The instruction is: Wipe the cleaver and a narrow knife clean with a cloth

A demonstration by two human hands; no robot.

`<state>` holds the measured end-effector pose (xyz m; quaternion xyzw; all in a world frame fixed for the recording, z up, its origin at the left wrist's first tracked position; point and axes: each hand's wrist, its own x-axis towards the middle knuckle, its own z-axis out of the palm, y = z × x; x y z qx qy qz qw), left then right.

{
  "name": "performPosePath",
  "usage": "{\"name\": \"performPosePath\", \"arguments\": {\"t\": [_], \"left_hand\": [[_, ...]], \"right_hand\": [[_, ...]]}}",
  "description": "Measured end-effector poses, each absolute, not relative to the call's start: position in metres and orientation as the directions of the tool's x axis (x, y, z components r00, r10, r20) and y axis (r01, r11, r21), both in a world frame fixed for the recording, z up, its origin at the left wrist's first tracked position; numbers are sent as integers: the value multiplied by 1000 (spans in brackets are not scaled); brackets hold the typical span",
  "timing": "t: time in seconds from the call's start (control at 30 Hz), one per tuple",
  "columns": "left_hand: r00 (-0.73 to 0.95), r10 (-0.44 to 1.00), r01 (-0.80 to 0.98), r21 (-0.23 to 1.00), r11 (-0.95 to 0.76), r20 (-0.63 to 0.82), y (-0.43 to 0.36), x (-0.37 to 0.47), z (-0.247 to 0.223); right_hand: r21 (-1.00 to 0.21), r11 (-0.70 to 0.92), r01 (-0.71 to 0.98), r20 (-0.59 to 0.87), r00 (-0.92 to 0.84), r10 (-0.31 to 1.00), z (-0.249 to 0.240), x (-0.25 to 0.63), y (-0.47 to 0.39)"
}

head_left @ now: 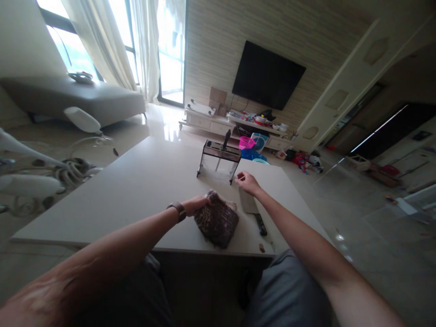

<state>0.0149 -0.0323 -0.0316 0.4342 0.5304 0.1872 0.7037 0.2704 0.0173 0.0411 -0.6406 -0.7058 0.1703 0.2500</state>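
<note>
A dark brown, rough-textured block with a paler top edge lies near the front edge of the white table. My left hand, with a band on the wrist, grips its upper left corner. Curled fingers of my right hand are held together over the table; whatever they pinch, if anything, is too small to make out. Below that hand lies a cleaver, its black handle towards me. Just left of the right hand stands a metal-framed device with a black upright lever. A small brown piece rests near the table edge.
The white table spans the space before me. A white jointed chair-like frame stands at its left. Beyond the table are pink and blue baskets, a low TV cabinet and a wall-mounted television.
</note>
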Motion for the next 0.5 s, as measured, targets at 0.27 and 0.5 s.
{"name": "performPosePath", "arguments": {"t": [0.27, 0.5], "left_hand": [[214, 786, 129, 814, 566, -580, -26, -17, -33], [312, 784, 25, 829, 558, -537, -34, -35, -33]], "right_hand": [[-519, 167, 839, 393, 60, 918, 119, 221, 149], [-559, 203, 804, 404, 51, 913, 121, 197, 210]]}}
